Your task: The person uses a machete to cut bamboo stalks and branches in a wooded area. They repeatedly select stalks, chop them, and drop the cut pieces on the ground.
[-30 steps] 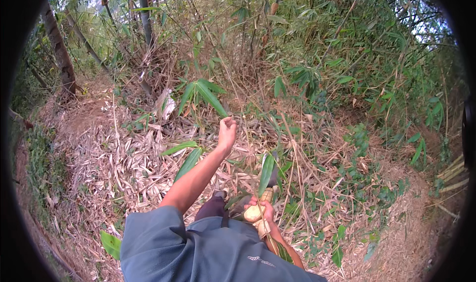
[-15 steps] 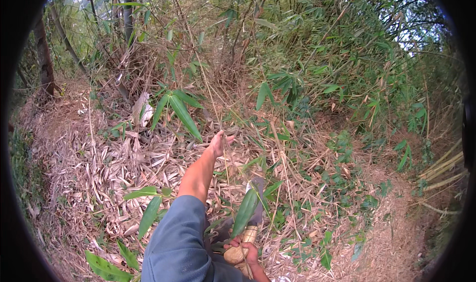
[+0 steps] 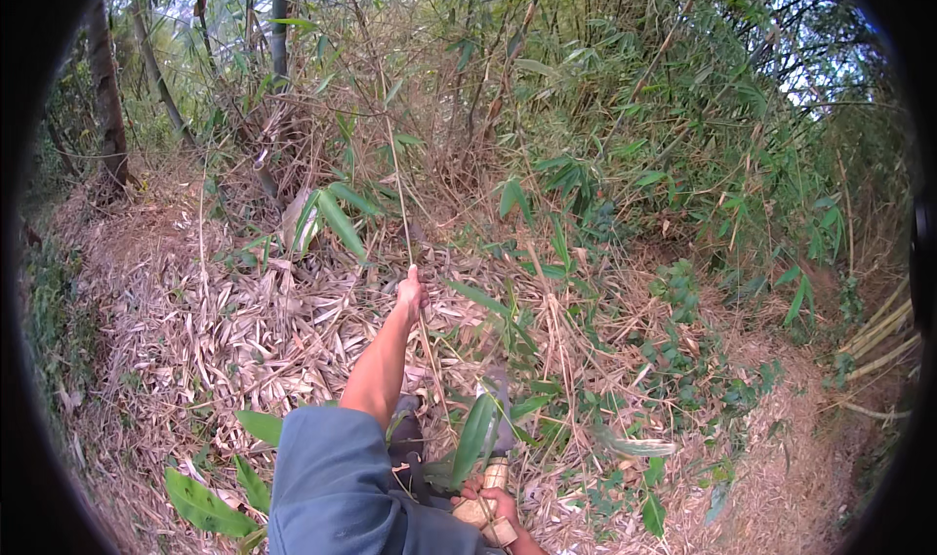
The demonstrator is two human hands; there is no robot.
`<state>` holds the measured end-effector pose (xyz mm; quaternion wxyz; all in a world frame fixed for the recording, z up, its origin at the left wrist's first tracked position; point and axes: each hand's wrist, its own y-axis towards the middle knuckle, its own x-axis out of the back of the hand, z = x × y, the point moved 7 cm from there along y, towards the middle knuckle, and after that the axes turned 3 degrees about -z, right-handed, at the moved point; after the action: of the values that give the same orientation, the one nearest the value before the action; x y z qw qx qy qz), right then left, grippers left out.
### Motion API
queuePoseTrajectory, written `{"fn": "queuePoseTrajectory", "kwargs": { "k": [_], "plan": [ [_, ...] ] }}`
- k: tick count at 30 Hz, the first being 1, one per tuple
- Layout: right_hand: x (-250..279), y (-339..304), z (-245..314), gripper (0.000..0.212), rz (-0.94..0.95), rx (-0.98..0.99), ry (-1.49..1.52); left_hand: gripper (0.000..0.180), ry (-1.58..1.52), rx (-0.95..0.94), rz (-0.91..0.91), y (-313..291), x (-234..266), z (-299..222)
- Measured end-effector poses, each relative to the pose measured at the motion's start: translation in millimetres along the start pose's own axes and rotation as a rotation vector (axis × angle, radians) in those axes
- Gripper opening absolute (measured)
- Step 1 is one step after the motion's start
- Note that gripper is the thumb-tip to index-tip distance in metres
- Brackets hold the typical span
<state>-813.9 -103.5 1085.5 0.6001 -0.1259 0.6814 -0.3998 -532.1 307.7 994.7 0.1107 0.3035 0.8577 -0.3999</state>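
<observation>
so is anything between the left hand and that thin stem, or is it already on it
Nothing visible stands between them: the left hand is already closed around the thin stem. Green leaves partly screen the right hand and the tool handle.

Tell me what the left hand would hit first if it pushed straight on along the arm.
The left hand already grips a thin dry stem. Straight on, it would likely meet the tangle of dry bamboo stalks and leaves behind; depth is unclear.

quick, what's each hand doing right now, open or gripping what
Left hand: closed around a thin bamboo stem, arm stretched forward.
Right hand: closed on the pale wooden handle of a tool, low near the body.
</observation>
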Motion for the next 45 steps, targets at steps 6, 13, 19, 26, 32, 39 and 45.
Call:
{"fn": "queuePoseTrajectory", "kwargs": {
  "k": [6, 13, 19, 26, 32, 39, 45],
  "plan": [
    [111, -86, -1, 0.024, 0.08, 0.085, -0.24, 0.045, 0.065, -0.14, -0.048, -110, 23, 52],
    [249, -206, -7, 0.028, 0.093, 0.017, -0.288, 0.044, 0.055, -0.185, -0.028, -237, 39, 150],
    [335, -279, -6, 0.019, -0.113, 0.1, -0.275, 0.046, 0.19, -0.2, -0.085, -278, 61, 163],
    [432, -353, 34, 0.03, -0.658, 0.414, -0.42, 0.05, 0.352, -0.209, -0.171, -249, 99, 165],
    [393, -365, 35, 0.018, -0.801, 0.607, -0.295, 0.055, 0.439, -0.297, -0.214, -217, 138, 136],
    [398, -401, -28, 0.025, -0.737, 0.57, -0.376, 0.053, 0.355, -0.305, -0.159, -276, 216, 156],
    [507, -448, -67, 0.029, -0.608, 0.629, -0.569, 0.05, 0.219, -0.296, -0.095, -379, 244, 218]
  ]
}}
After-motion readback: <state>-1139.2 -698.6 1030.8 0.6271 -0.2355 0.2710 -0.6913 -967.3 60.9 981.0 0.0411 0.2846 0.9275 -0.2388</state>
